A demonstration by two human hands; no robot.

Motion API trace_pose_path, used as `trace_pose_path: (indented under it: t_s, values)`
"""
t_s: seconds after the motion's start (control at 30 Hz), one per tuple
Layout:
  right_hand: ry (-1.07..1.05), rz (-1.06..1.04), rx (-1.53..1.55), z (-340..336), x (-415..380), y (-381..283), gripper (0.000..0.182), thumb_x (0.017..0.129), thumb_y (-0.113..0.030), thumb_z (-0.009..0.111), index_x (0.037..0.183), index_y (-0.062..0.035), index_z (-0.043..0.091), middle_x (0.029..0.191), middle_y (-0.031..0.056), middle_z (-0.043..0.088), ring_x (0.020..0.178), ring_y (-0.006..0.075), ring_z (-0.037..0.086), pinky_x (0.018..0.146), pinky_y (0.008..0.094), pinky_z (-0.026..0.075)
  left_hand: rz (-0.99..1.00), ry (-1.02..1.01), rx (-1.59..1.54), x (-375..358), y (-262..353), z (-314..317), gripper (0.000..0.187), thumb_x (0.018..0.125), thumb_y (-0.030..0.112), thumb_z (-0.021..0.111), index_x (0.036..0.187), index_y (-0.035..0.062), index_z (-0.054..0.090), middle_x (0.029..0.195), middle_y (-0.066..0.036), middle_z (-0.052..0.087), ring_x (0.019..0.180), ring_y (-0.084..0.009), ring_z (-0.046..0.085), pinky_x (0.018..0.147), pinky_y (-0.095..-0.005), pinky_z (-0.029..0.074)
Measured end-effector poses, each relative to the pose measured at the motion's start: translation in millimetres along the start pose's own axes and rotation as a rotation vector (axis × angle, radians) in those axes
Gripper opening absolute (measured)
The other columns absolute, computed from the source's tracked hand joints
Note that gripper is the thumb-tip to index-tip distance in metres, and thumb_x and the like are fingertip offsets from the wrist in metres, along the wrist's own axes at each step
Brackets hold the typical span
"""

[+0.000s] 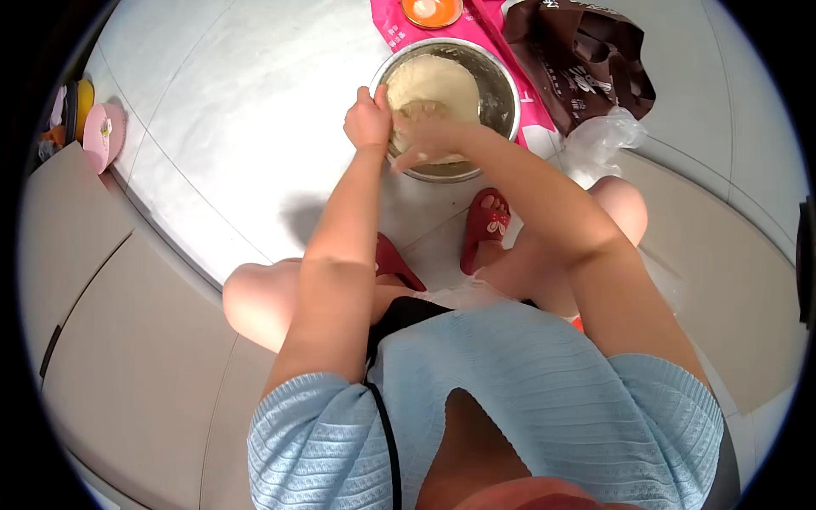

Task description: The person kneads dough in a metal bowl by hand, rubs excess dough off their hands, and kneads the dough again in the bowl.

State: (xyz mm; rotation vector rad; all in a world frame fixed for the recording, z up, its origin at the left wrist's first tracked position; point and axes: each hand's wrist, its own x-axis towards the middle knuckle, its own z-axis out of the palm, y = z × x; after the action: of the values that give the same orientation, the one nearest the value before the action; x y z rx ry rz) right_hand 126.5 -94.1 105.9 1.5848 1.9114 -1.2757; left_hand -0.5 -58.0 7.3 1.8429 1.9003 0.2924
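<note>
We seem mid-kneading: our left hand (368, 119) grips the metal bowl (499, 92) by its rim; our blurred right hand (432, 138), grip unclear, works at the dough (435, 83) inside. Further pressing calls for steadiness.

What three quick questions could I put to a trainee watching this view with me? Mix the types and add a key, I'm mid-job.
1. True or false: the left hand is at the rim of the metal bowl.
2. Which of these lies on the floor to the picture's right of the bowl? A) a wooden board; B) a dark brown bag; C) a blue towel.
3. Fill in the blank: the right hand, blurred, is over the bowl, which holds a pale lump of ____.

Key: 1. True. 2. B. 3. Dough.
</note>
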Motion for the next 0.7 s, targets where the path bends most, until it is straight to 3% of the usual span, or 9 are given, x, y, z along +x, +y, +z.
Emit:
trace_pose_path:
  t_s: [0.07,0.23,0.3,0.33,0.43,0.5,0.53,0.6,0.7]
  values:
    - [0.641,-0.011,-0.022,13,-8,35,0.051,0.079,-0.047,0.062,0.114,-0.0098,0.067,0.131,0.0170,0.055,0.129,0.0305,0.045,0.106,0.0399,0.035,0.002,0.009,-0.012,3,2,-4,0.040,0.093,0.045,0.050,0.082,0.0068,0.054,0.064,-0.018,0.063,0.063,-0.0401,0.062,0.056,-0.0495,0.049]
    - [0.380,0.134,0.351,3,37,146,0.050,0.087,-0.042,0.059,0.118,-0.0039,0.062,0.128,0.0192,0.056,0.119,0.0295,0.052,0.102,0.0397,0.038,0.007,-0.055,-0.104,5,-5,-1,0.042,0.093,0.045,0.050,0.084,0.0052,0.054,0.066,-0.019,0.063,0.066,-0.0410,0.062,0.060,-0.0496,0.049]
    - [0.552,0.440,1.554,27,77,165,0.054,0.088,-0.045,0.059,0.118,-0.0005,0.061,0.120,0.0152,0.062,0.109,0.0256,0.058,0.094,0.0374,0.044,0.007,-0.077,-0.161,7,-10,0,0.042,0.093,0.045,0.051,0.084,0.0047,0.055,0.067,-0.019,0.063,0.066,-0.0412,0.062,0.060,-0.0497,0.049]
    - [0.570,0.314,1.496,12,62,141,0.060,0.089,-0.048,0.058,0.121,0.0024,0.058,0.121,0.0152,0.060,0.105,0.0249,0.059,0.091,0.0370,0.046,0.012,-0.099,-0.225,10,-11,0,0.042,0.093,0.045,0.051,0.083,0.0043,0.056,0.067,-0.019,0.063,0.066,-0.0413,0.062,0.060,-0.0497,0.048]
    - [0.406,0.328,1.386,22,88,151,0.056,0.088,-0.049,0.059,0.116,0.0002,0.058,0.113,0.0079,0.063,0.099,0.0222,0.059,0.085,0.0350,0.047,-0.041,-0.099,-0.260,11,-5,-4,0.045,0.093,0.047,0.050,0.082,0.0047,0.057,0.068,-0.018,0.064,0.068,-0.0405,0.062,0.062,-0.0494,0.049]
    - [0.525,0.317,1.123,30,92,147,0.057,0.085,-0.050,0.062,0.115,-0.0016,0.059,0.108,0.0116,0.064,0.098,0.0257,0.061,0.084,0.0353,0.048,-0.078,-0.099,-0.192,11,0,-9,0.046,0.093,0.049,0.049,0.083,0.0055,0.059,0.068,-0.018,0.064,0.069,-0.0399,0.063,0.063,-0.0494,0.049]
    - [0.647,0.061,0.628,25,76,132,0.056,0.083,-0.049,0.064,0.115,-0.0031,0.059,0.106,0.0146,0.064,0.097,0.0281,0.061,0.083,0.0368,0.048,-0.109,-0.089,-0.134,15,5,-9,0.047,0.092,0.051,0.048,0.084,0.0063,0.060,0.068,-0.017,0.065,0.070,-0.0393,0.063,0.063,-0.0494,0.049]
    - [0.727,-0.181,0.114,13,45,95,0.055,0.080,-0.048,0.066,0.114,-0.0045,0.059,0.103,0.0175,0.063,0.096,0.0304,0.062,0.083,0.0382,0.049,-0.129,-0.068,-0.120,18,4,-7,0.047,0.092,0.052,0.048,0.085,0.0073,0.061,0.069,-0.017,0.065,0.071,-0.0389,0.064,0.064,-0.0495,0.050]
    - [0.479,-0.074,0.164,9,15,45,0.046,0.076,-0.041,0.067,0.107,-0.0071,0.061,0.103,0.0203,0.062,0.095,0.0323,0.061,0.081,0.0407,0.049,-0.160,-0.065,-0.104,18,2,-5,0.045,0.091,0.052,0.049,0.086,0.0092,0.063,0.069,-0.015,0.066,0.071,-0.0378,0.064,0.065,-0.0494,0.050]
